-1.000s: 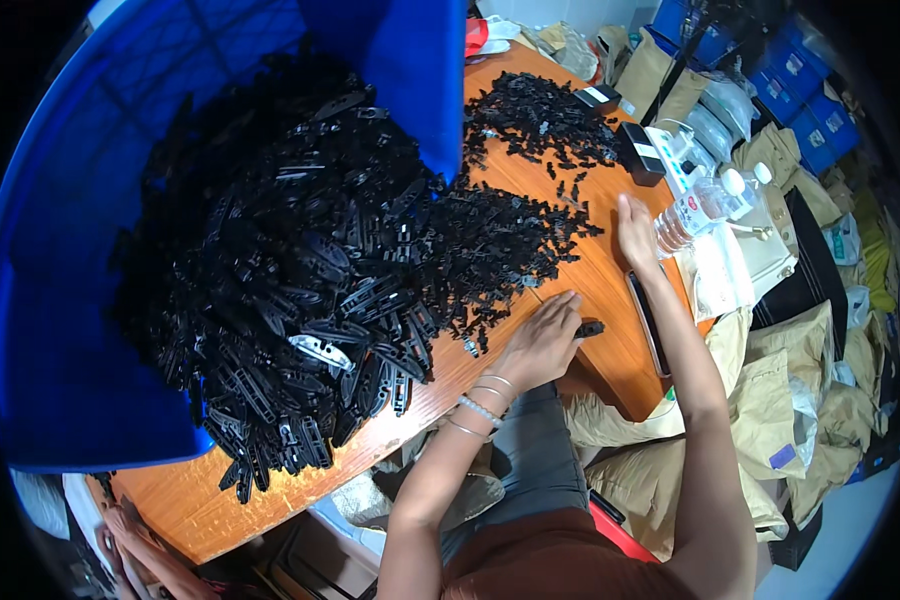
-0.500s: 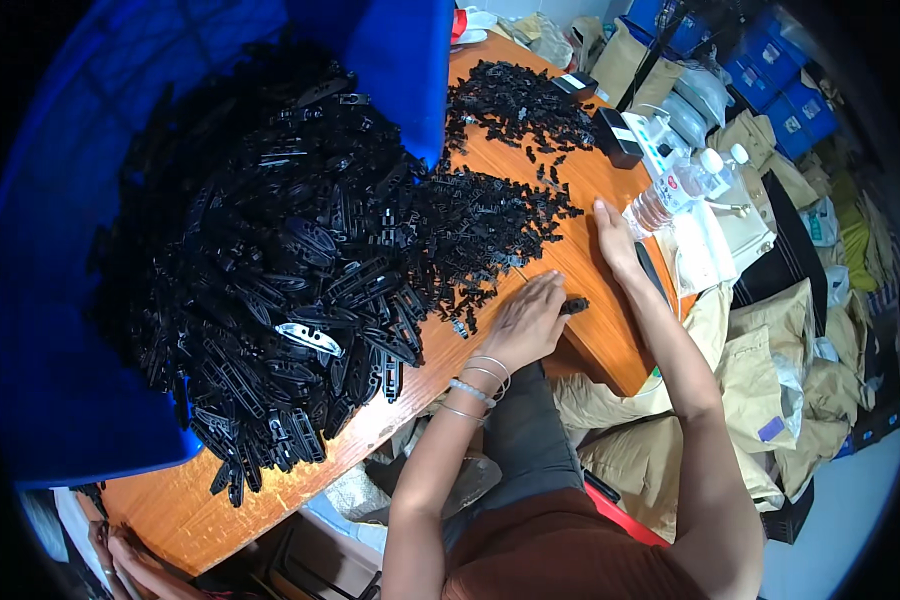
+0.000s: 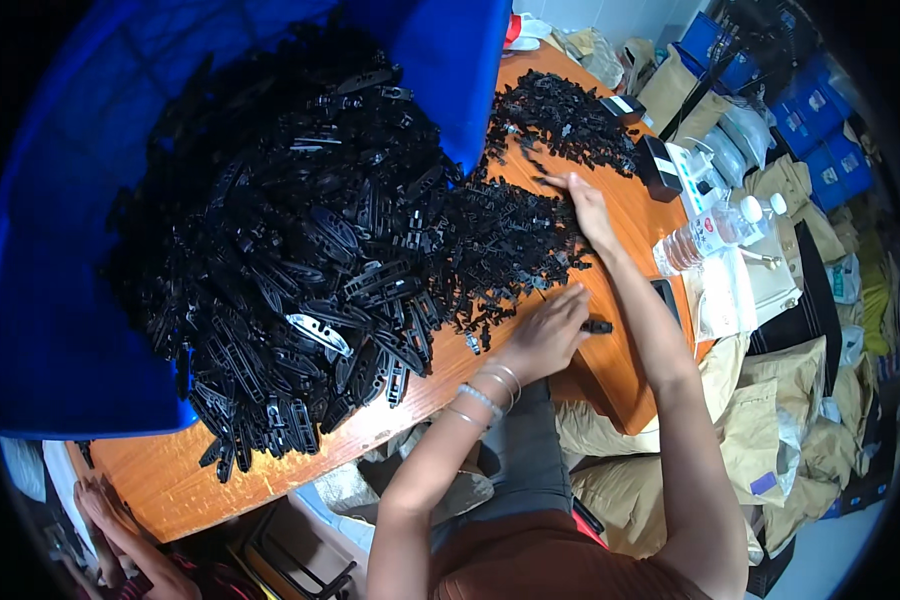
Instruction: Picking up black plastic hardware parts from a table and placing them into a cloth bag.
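My left hand (image 3: 548, 330), with bracelets at its wrist, is closed on a small black plastic part (image 3: 598, 327) that sticks out past the thumb side. It is above the near edge of the wooden table (image 3: 625, 375). My right hand (image 3: 588, 208) reaches over the table, its fingers stretched toward a few small loose black parts between two piles; the fingertips touch or nearly touch one. Close to both hands lies a pile of small black plastic parts (image 3: 515, 235). Left of it, a heap of longer black plastic pieces (image 3: 300, 250) spills out of a tilted blue crate (image 3: 60, 340).
Another pile of small black parts (image 3: 570, 120) lies farther back. Along the right side are a black box (image 3: 658, 168), clear plastic bottles (image 3: 705, 235) and a phone (image 3: 665, 300). Brown sacks (image 3: 780, 430) crowd the floor. Another person's hands (image 3: 105, 505) show at lower left.
My right hand has moved from the table's right side leftward and away from me to the loose small parts. My left hand still holds its part. The whole view has shifted somewhat.
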`<state>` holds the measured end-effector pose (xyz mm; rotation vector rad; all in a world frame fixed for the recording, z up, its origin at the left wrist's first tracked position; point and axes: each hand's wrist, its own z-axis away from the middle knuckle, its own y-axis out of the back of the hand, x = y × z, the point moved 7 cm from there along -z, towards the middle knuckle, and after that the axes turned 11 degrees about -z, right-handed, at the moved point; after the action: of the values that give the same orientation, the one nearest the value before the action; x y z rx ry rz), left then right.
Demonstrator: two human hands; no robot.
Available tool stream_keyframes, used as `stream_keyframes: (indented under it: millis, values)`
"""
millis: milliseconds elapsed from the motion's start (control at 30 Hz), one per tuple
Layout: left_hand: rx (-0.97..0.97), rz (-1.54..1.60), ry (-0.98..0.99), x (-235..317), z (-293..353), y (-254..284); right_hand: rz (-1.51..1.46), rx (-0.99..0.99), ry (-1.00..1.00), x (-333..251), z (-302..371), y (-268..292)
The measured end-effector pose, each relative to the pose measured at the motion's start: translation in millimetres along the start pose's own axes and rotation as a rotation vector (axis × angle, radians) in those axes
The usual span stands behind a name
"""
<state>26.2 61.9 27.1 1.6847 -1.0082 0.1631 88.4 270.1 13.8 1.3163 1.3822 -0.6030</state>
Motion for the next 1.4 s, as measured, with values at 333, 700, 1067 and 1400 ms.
stream_keyframes:
  millis: [333, 700, 1067, 1400]
  values:
    - [0.062, 0.085, 0.043, -5, 18, 10, -0.445, -0.010, -0.142, -32, 27, -73]
    - [0.088, 0.158, 0.178, -3, 63, 52, -0.153, 0.052, 0.118, -79, 49, -116]
    - [0.141, 0.201, 0.247, -2, 93, 62, 0.578, -0.064, 0.199, -69, 117, -10]
    - [0.280, 0.123, 0.264, 12, 118, 77, 0.275, 0.166, 0.395, -131, 158, -12]
